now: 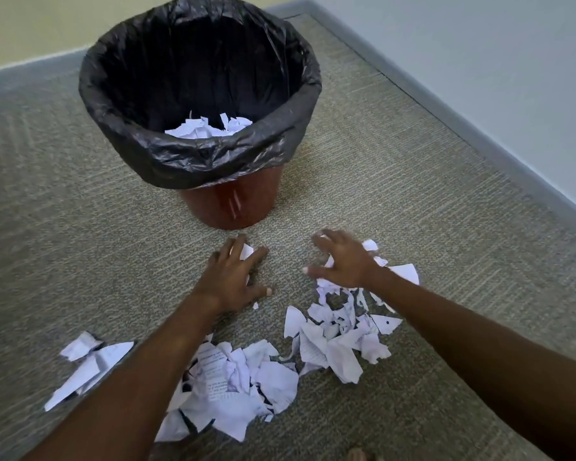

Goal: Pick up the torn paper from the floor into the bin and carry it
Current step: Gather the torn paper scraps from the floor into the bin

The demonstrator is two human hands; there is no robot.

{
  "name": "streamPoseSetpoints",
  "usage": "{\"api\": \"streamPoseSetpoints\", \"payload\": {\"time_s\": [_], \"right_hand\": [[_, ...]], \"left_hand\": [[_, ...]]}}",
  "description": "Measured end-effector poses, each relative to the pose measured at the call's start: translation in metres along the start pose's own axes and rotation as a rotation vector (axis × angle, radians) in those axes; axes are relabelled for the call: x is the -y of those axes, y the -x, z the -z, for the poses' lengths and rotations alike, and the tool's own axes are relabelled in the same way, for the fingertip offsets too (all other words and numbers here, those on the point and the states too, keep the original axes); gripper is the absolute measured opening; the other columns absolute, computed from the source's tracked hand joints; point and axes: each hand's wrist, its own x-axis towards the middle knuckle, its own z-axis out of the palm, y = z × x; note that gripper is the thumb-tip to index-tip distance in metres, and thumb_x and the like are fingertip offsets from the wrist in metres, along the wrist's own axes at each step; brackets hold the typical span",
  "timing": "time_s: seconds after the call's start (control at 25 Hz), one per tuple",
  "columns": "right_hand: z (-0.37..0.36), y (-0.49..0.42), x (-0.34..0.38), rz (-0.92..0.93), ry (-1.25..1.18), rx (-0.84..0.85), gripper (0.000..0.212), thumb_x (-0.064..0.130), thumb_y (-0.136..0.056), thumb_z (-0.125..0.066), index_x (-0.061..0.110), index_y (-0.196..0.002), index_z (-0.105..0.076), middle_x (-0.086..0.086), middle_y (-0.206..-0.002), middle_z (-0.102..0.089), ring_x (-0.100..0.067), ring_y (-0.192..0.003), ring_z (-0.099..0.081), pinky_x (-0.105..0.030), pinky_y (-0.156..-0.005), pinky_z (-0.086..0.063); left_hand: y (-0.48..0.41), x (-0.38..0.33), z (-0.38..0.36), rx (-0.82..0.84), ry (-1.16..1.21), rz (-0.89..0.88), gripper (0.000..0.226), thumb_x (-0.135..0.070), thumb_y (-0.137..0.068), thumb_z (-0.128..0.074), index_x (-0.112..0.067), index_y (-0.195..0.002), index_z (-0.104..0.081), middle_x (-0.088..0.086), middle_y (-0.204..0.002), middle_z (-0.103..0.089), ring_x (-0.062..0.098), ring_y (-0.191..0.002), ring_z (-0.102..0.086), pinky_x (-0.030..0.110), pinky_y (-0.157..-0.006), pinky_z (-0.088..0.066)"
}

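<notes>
carpet [396, 168] corner: lined bin [200, 161] beyond scattered torn paper [246, 377]

Reddish-brown bin [228, 204] with black liner [193, 161]; white torn paper [246, 387] (printed black text); grey-beige ribbed carpet [396, 178].

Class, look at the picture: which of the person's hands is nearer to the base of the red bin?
The left. The left hand lies on the carpet just in front of the red bin, over a paper scrap. The right hand is farther off to the right, over scattered scraps.
</notes>
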Motion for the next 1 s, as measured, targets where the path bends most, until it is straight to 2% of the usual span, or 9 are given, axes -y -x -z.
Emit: {"api": "streamPoseSetpoints", "payload": {"time_s": [0.08,0.16,0.32,0.4,0.56,0.64,0.72,0.84,1.0], "right_hand": [[-0.005,0.017,0.007,0.065,0.081,0.086,0.09,0.075,-0.075,-0.054,0.026,-0.148,-0.033,-0.009,-0.16,-0.022,-0.036,-0.146,-0.018,-0.059,-0.112,-0.027],[-0.013,0.036,0.007,0.104,0.142,0.136,0.085,0.071,-0.078,-0.055,0.026,-0.147,-0.034,-0.01,-0.161,-0.018,-0.039,-0.146,-0.016,-0.059,-0.111,-0.028],[-0.013,0.068,0.015,0.08,0.163,0.208,0.114,0.095,-0.056,-0.029,0.029,-0.148,-0.029,-0.012,-0.162,-0.013,-0.037,-0.147,-0.013,-0.058,-0.112,-0.027],[-0.016,0.078,0.02,0.04,0.205,0.283,0.112,0.09,-0.06,-0.044,0.032,-0.152,-0.016,-0.011,-0.163,-0.002,-0.037,-0.149,-0.003,-0.059,-0.114,-0.017],[-0.033,0.096,0.029,0.048,0.297,0.332,0.105,0.063,-0.074,-0.066,0.031,-0.153,-0.006,-0.015,-0.162,0.008,-0.043,-0.147,0.003,-0.064,-0.112,-0.02],[-0.041,0.104,0.035,0.066,0.337,0.294,0.09,0.049,-0.084,-0.065,0.027,-0.153,-0.011,-0.016,-0.162,0.001,-0.044,-0.146,-0.005,-0.059,-0.111,-0.029],[-0.043,0.11,0.041,0.086,0.34,0.208,0.069,0.027,-0.09,-0.06,0.021,-0.149,-0.025,-0.017,-0.158,-0.015,-0.043,-0.143,-0.019,-0.052,-0.101,-0.043],[-0.036,0.112,0.049,0.124,0.32,0.088,0.05,0.002,-0.087,-0.05,0.011,-0.136,-0.045,-0.018,-0.144,-0.038,-0.039,-0.128,-0.04,-0.047,-0.088,-0.051],[-0.026,0.101,0.055,0.185,0.257,-0.017,0.047,-0.005,-0.082,-0.048,0.006,-0.126,-0.056,-0.02,-0.123,-0.054,-0.037,-0.109,-0.054,-0.042,-0.08,-0.049]], "left_hand": [[-0.006,0.008,-0.011,0.076,-0.083,-0.01,0.081,-0.065,-0.085,-0.047,-0.034,-0.151,-0.011,0.015,-0.161,0.006,0.034,-0.148,0.004,0.053,-0.116,-0.011],[0.0,0.014,-0.023,0.019,-0.141,-0.057,0.073,-0.061,-0.09,-0.033,-0.029,-0.152,-0.014,0.017,-0.161,-0.001,0.035,-0.148,-0.003,0.051,-0.116,-0.016],[0.029,-0.005,-0.027,0.001,0.016,-0.077,0.086,-0.074,-0.083,-0.017,-0.019,-0.147,-0.031,0.017,-0.159,-0.015,0.034,-0.147,-0.012,0.046,-0.117,-0.025],[0.048,-0.024,-0.02,0.1,0.139,-0.018,0.082,-0.076,-0.08,-0.028,-0.029,-0.147,-0.029,0.009,-0.161,-0.009,0.027,-0.149,-0.009,0.044,-0.115,-0.025],[0.075,-0.043,-0.021,0.301,0.037,-0.122,0.118,-0.094,-0.048,-0.037,-0.037,-0.149,-0.017,0.01,-0.162,0.001,0.029,-0.149,-0.009,0.046,-0.117,-0.023],[0.081,-0.046,-0.031,0.32,-0.056,-0.15,0.107,-0.079,-0.064,-0.057,-0.036,-0.151,-0.012,0.014,-0.161,0.006,0.031,-0.149,-0.002,0.048,-0.117,-0.022],[0.084,-0.05,-0.036,0.286,-0.122,-0.161,0.085,-0.042,-0.081,-0.068,-0.031,-0.15,-0.019,0.014,-0.161,0.003,0.031,-0.149,-0.003,0.046,-0.112,-0.031],[0.091,-0.061,-0.033,0.236,-0.173,-0.143,0.063,-0.01,-0.09,-0.056,-0.027,-0.145,-0.033,0.017,-0.158,-0.01,0.029,-0.147,-0.013,0.043,-0.102,-0.043],[0.09,-0.059,-0.039,0.071,-0.157,-0.155,0.047,0.006,-0.082,-0.048,-0.012,-0.124,-0.058,0.016,-0.135,-0.046,0.034,-0.125,-0.044,0.043,-0.092,-0.049]]}}
